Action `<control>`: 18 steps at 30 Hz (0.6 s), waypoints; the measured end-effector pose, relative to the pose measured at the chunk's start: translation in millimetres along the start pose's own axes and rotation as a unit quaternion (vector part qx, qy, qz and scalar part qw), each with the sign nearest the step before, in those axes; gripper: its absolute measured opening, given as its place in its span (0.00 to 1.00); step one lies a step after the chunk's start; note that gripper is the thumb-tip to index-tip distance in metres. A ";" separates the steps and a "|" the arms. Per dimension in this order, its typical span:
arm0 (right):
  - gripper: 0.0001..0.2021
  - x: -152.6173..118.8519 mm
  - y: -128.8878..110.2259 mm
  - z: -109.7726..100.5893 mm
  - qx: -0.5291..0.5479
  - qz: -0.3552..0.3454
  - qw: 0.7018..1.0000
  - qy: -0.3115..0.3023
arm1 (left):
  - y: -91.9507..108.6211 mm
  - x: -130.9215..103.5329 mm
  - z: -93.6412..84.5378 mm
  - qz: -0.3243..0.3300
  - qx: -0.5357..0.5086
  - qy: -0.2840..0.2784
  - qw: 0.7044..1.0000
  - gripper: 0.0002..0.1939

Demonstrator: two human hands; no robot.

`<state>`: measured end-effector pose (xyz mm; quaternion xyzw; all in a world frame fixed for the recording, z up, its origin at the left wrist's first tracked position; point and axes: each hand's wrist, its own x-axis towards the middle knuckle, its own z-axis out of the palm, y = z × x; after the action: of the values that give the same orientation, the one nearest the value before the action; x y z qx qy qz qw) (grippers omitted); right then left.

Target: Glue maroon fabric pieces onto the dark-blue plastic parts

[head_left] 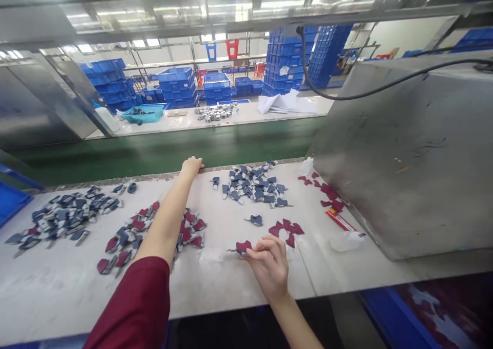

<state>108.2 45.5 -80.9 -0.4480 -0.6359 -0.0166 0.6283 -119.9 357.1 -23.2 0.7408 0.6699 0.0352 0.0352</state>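
My right hand (270,264), low at the table's front, pinches a small part with a maroon face (243,246) and a thin prong pointing left. My left arm stretches across the table, and my left hand (192,166) is at the far edge beside the green belt (162,156). Its fingers look curled, and whatever they hold is hidden. Flat maroon pieces (295,228) lie just beyond my right hand. A single dark blue-grey part (256,219) rests above it. Under my left forearm spreads a pile of parts with maroon faces (186,234), partly covered by the arm.
Piles of blue-grey and white parts lie at the left (73,213) and centre back (254,184). At right are more maroon pieces (333,200), a red tube-like item (339,219), a translucent bottle (346,241) and a metal housing (419,159). A black cable (370,89) hangs above.
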 end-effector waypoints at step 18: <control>0.07 -16.1 -12.3 -7.4 -0.045 0.026 0.996 -0.073 | 91.5 -151.6 -23.1 0.095 -0.204 0.058 0.973 0.12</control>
<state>103.6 24.9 -85.9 -0.4925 -0.6668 0.0041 0.5593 -46.7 197.2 8.2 0.7746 0.5763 0.2173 0.1434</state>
